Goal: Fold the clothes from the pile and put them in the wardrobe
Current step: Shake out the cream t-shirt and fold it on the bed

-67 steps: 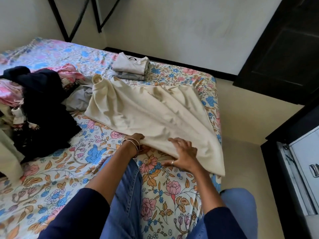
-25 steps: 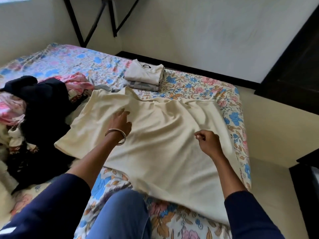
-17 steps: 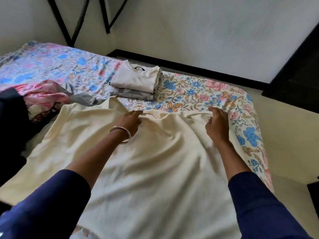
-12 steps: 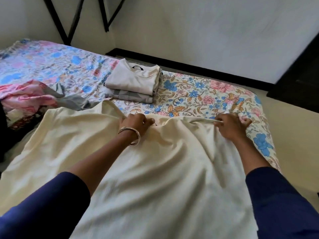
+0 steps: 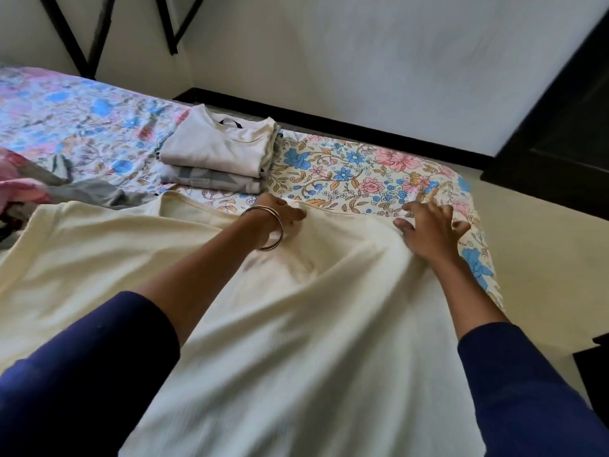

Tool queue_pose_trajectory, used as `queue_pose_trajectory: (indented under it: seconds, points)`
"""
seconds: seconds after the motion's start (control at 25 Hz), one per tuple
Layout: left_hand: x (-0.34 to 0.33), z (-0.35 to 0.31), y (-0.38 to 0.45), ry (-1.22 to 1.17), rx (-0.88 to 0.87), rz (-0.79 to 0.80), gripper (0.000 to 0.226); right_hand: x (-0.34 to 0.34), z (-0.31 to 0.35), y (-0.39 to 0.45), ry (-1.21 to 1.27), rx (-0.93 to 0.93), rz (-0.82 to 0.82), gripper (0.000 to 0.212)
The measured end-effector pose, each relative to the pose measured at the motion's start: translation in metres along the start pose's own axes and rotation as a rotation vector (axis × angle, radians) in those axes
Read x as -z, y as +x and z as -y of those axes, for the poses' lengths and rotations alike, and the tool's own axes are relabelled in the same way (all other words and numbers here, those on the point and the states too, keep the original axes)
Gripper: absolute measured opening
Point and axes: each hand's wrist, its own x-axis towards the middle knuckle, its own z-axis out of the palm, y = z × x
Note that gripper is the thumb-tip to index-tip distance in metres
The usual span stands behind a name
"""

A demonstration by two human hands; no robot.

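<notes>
Hands now working at garment's [image 5: 296,324] far edge near folded stack [image 5: 217,153]: left hand [image 5: 280,219] pinching hem, right hand [image 5: 428,229] pressing flat, fingers released. Spreading nearly done; folding pending.

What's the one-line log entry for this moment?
stage: spreading cream garment | left hand: on far edge | right hand: flat | folded stack: beyond

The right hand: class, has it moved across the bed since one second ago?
Yes. The right hand has gone from mid-garment to the far right corner of the cream garment, ending level with the folded stack.
</notes>
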Motion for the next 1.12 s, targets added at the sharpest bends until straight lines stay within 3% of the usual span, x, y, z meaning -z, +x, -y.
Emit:
queue_pose_trajectory:
  seconds: [0.12, 0.24, 0.32, 0.36, 0.48, 0.56, 0.64, 0.72, 0.8, 0.92, 1.0, 1.12]
  points:
    - [0.001, -0.020, 0.012, -0.238, -0.030, -0.024, 0.057, -0.002, -0.023, 0.002, 0.025, -0.030, 0.094, 0.019]
    - [0.005, -0.037, 0.030, -0.236, -0.219, -0.197, 0.035, 0.006, -0.030, 0.016, 0.066, -0.052, -0.067, 0.013]
    - [0.010, -0.040, 0.041, -0.043, -0.376, -0.224, 0.027, 0.009, -0.026, 0.029, 0.003, -0.088, -0.185, 0.016]
    - [0.014, -0.037, 0.043, 0.170, -0.423, -0.208, 0.028, 0.009, -0.022, 0.032, -0.068, -0.105, -0.213, 0.015]
    - [0.010, -0.010, 0.038, 0.823, -0.508, -0.176, 0.053, -0.003, 0.005, 0.010, -0.053, -0.106, -0.245, 0.025]
    - [0.006, 0.017, 0.019, 0.925, -0.586, -0.316, 0.059, -0.018, 0.025, -0.028, 0.119, 0.001, -0.243, 0.024]
    - [0.019, 0.043, -0.005, 0.878, -0.621, -0.435, 0.046, -0.033, 0.032, -0.068, 0.255, 0.097, -0.117, 0.035]
    - [0.057, 0.065, -0.022, 0.924, -0.574, -0.481, 0.030, -0.046, 0.020, -0.088, 0.157, 0.120, -0.004, 0.051]
    - [0.110, 0.082, -0.031, 0.958, -0.480, -0.568, 0.026, -0.045, 0.009, -0.088, 0.041, -0.011, 0.048, 0.054]
    - [0.186, 0.097, -0.057, 0.924, -0.301, -0.849, 0.033, -0.025, 0.040, -0.095, 0.113, -0.156, 0.000, 0.052]
    - [0.216, 0.099, -0.070, 0.858, -0.063, -0.950, 0.050, -0.019, 0.082, -0.107, 0.249, -0.038, -0.059, 0.040]
    - [0.237, 0.100, -0.077, 0.634, 0.227, -0.822, 0.066, -0.022, 0.148, -0.130, 0.401, 0.195, 0.002, 0.023]
